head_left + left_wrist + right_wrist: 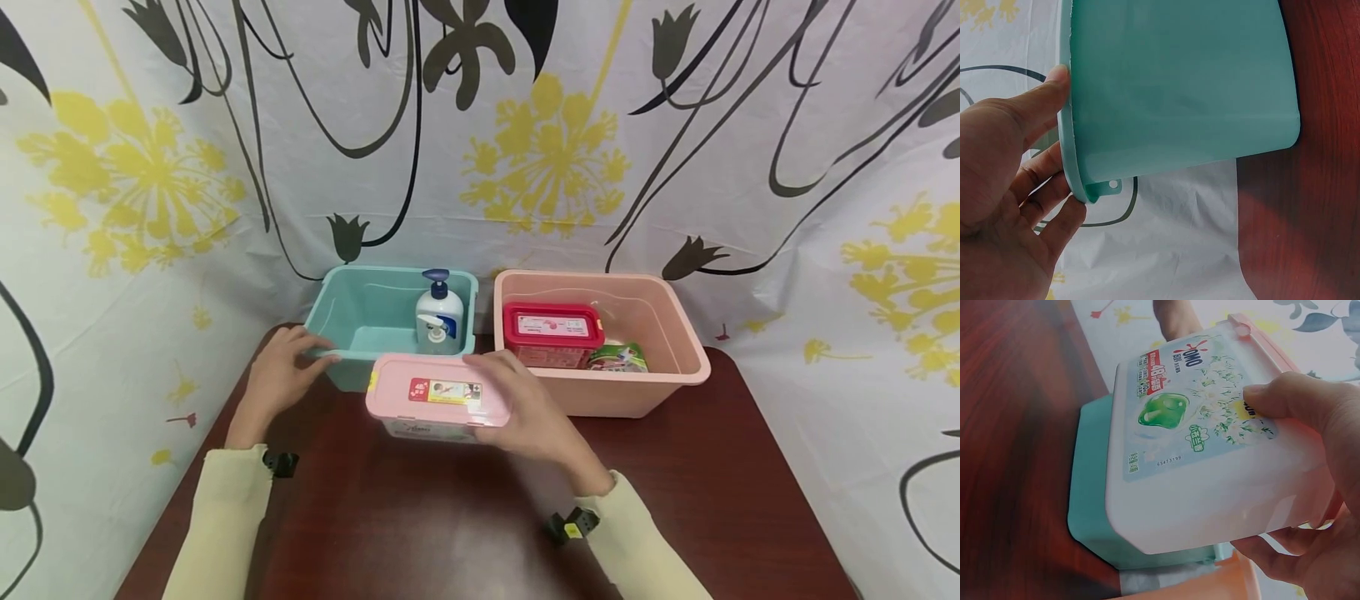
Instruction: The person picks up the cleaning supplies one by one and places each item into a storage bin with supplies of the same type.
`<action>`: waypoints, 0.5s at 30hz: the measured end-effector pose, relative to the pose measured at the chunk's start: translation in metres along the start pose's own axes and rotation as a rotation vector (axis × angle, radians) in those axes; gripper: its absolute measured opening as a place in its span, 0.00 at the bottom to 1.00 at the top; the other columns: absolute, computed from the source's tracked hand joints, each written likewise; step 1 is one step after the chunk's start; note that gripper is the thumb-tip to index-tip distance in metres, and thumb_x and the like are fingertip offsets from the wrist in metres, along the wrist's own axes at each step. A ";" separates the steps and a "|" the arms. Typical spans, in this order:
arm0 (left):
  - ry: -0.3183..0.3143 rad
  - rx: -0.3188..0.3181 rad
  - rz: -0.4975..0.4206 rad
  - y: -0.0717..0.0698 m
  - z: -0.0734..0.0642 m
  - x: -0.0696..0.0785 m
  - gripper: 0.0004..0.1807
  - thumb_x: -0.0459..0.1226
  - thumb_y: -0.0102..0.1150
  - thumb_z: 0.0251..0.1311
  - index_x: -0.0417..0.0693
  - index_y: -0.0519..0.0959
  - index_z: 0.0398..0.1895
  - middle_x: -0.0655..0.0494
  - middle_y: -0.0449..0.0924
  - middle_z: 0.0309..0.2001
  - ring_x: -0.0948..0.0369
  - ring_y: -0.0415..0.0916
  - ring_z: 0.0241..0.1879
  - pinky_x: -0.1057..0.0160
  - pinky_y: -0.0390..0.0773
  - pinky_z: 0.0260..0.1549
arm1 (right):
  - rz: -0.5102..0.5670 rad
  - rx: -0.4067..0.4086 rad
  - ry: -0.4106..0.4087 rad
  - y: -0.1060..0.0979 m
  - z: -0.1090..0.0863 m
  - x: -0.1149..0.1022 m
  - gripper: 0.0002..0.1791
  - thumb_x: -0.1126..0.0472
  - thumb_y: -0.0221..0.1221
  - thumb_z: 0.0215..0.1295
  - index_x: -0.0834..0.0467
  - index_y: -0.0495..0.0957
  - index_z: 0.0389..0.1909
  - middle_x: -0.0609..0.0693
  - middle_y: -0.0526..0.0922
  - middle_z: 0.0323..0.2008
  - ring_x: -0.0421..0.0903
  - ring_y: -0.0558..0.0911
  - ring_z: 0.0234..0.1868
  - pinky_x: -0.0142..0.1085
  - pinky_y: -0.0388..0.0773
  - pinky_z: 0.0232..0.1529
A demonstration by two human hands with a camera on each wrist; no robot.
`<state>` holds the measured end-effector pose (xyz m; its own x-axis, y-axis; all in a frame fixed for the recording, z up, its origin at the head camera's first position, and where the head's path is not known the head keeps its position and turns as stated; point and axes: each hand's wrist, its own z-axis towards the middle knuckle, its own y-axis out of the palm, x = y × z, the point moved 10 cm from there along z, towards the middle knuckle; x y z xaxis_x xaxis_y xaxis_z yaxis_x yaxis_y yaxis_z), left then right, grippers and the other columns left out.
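My right hand [525,408] grips the right end of a white OMO laundry capsule box [1191,437] with a pink lid [390,392]. In the head view the box overlaps the front of the teal bin [348,367]. My left hand [285,375] is at that bin's front left corner, its thumb and fingertips on the rim in the left wrist view. Inside the teal bin stands a white pump bottle [440,312] with a blue top. The thumb of my right hand lies across the box's flowered label [1175,419].
A peach bin [600,396] stands to the right, holding a red-lidded box [553,333] and a green packet [618,357]. Both bins sit at the back of the dark red-brown table [420,533], against a patterned cloth [465,167].
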<state>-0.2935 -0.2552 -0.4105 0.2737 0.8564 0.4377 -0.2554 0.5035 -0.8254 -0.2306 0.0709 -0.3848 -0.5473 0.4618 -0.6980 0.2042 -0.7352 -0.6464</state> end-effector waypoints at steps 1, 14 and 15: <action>0.001 -0.001 0.000 0.000 0.000 0.000 0.11 0.39 0.73 0.60 0.46 0.86 0.43 0.45 0.81 0.46 0.49 0.70 0.48 0.41 0.75 0.43 | -0.007 0.004 0.000 -0.002 0.000 0.000 0.52 0.53 0.79 0.45 0.40 0.67 0.74 0.40 0.72 0.65 0.40 0.73 0.61 0.41 0.79 0.53; 0.013 0.000 -0.009 0.000 0.000 0.001 0.10 0.39 0.73 0.61 0.46 0.86 0.42 0.45 0.81 0.46 0.49 0.71 0.49 0.40 0.75 0.44 | -0.013 0.034 0.006 -0.027 0.001 -0.001 0.53 0.54 0.80 0.44 0.44 0.67 0.75 0.41 0.72 0.65 0.41 0.72 0.61 0.47 0.76 0.56; 0.011 -0.001 -0.009 0.000 0.000 0.001 0.10 0.39 0.73 0.61 0.46 0.86 0.42 0.45 0.81 0.46 0.49 0.71 0.49 0.40 0.75 0.44 | -0.012 0.036 0.006 -0.029 0.001 -0.001 0.54 0.54 0.80 0.44 0.43 0.67 0.75 0.42 0.72 0.65 0.42 0.72 0.61 0.47 0.76 0.56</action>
<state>-0.2932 -0.2545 -0.4108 0.2862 0.8505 0.4413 -0.2519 0.5112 -0.8217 -0.2362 0.0912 -0.3650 -0.5447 0.4735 -0.6922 0.1683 -0.7468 -0.6434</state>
